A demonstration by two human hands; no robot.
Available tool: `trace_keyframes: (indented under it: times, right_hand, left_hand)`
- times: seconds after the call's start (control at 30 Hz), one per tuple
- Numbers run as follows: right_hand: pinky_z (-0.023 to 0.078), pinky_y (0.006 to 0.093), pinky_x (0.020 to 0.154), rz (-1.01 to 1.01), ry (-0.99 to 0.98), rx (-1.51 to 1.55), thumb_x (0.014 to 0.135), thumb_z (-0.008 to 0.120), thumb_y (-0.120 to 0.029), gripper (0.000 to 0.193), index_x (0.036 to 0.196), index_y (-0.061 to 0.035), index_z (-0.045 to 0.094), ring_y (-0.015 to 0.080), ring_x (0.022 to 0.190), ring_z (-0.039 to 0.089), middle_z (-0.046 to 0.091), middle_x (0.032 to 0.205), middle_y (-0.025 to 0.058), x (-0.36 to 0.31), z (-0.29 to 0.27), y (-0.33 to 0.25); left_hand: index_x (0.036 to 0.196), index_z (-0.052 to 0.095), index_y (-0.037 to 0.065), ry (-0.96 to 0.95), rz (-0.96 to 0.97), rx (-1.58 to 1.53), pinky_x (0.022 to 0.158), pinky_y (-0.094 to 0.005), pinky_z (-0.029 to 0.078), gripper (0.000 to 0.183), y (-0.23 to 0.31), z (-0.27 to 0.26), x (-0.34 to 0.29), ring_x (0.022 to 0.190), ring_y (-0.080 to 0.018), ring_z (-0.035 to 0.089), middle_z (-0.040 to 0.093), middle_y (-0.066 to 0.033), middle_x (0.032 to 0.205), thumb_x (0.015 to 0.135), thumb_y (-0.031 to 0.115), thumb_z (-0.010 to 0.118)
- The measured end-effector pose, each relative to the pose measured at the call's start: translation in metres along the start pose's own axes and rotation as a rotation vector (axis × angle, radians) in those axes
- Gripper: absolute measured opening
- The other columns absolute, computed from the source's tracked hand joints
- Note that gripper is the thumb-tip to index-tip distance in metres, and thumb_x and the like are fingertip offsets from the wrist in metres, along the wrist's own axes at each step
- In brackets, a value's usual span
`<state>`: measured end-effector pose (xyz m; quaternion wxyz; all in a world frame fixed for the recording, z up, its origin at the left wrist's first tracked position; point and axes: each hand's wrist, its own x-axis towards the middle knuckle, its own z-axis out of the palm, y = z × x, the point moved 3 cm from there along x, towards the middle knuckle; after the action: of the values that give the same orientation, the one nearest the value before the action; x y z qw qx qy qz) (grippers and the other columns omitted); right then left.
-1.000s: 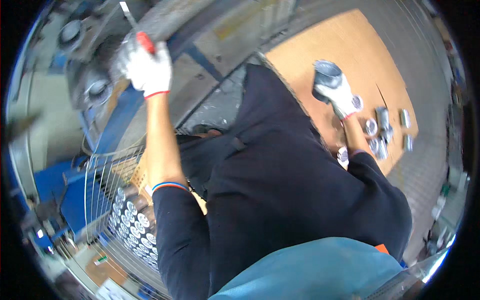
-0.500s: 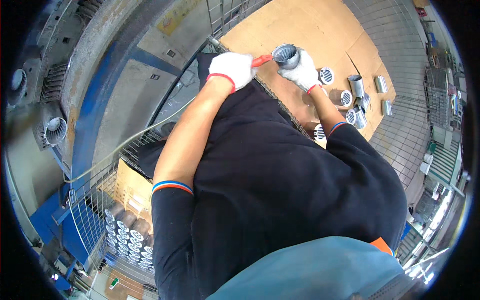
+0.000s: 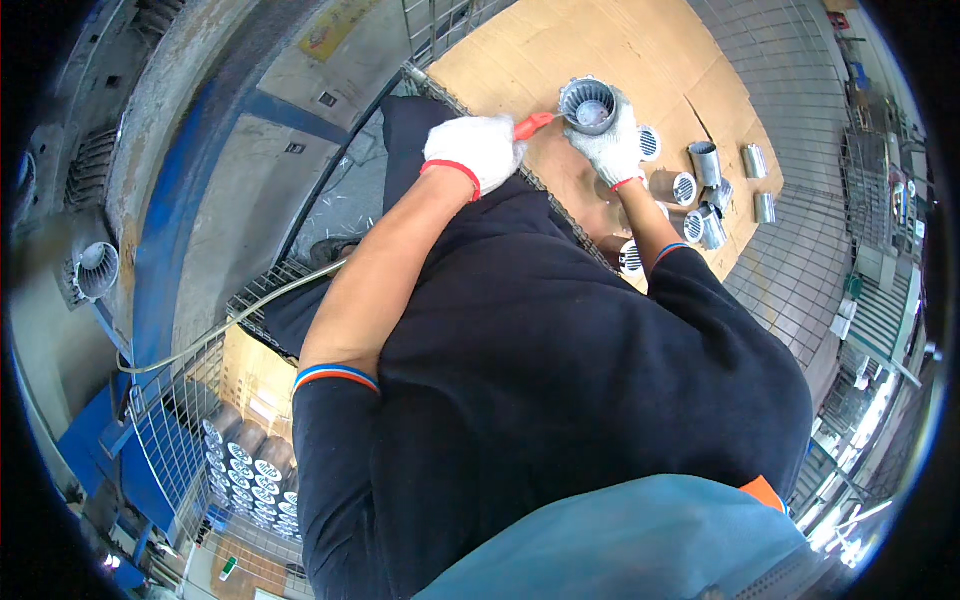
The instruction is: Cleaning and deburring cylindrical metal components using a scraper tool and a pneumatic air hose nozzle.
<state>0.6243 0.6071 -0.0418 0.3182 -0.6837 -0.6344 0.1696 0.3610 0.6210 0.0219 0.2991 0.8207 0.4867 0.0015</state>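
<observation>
My left hand, in a white knit glove with a red cuff, is closed round a red-handled deburring tool. The tool's thin metal tip reaches the near-left rim of a hollow metal cylinder. My right hand, gloved the same way, grips that cylinder from its right side. The cylinder's open end is turned up toward me, showing ribs along its inner wall and a pale bottom. Both hands are above a cardboard sheet.
Several loose metal cylinders lie or stand on the cardboard, right of my right hand. Wire mesh borders it. At lower left, a wire cage holds stacked cylinders. A pale hose crosses at left, beside grey-blue machinery.
The cylinder has been tilted so its open end faces me more and its inside shows. My left hand and the tool have shifted slightly right and down.
</observation>
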Motion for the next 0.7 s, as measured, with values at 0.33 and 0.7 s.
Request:
trace_keyframes:
  times: [0.33,0.7]
  right_hand:
    - [0.053,0.0411,0.105,-0.068,0.067,0.042,0.065,0.096,-0.026,0.086,0.136,-0.0019,0.054,0.0293,0.12,0.066,0.066,0.129,0.0166,0.001,0.002,-0.007]
    - [0.057,0.0383,0.094,-0.132,-0.002,0.2,0.065,0.086,-0.017,0.057,0.117,-0.0021,0.07,0.0275,0.104,0.074,0.076,0.111,0.0156,0.0,0.003,-0.046]
  left_hand:
    - [0.114,0.07,0.011,-0.044,-0.001,0.048,0.081,-0.0523,0.058,0.039,0.0,-0.001,-0.004,0.096,-0.0372,0.074,0.077,-0.0152,0.104,0.101,0.044,0.056]
    - [0.105,0.069,0.006,0.009,0.005,-0.025,0.082,-0.0527,0.056,0.042,0.007,-0.01,-0.006,0.094,-0.0425,0.073,0.075,-0.0222,0.098,0.1,0.046,0.058]
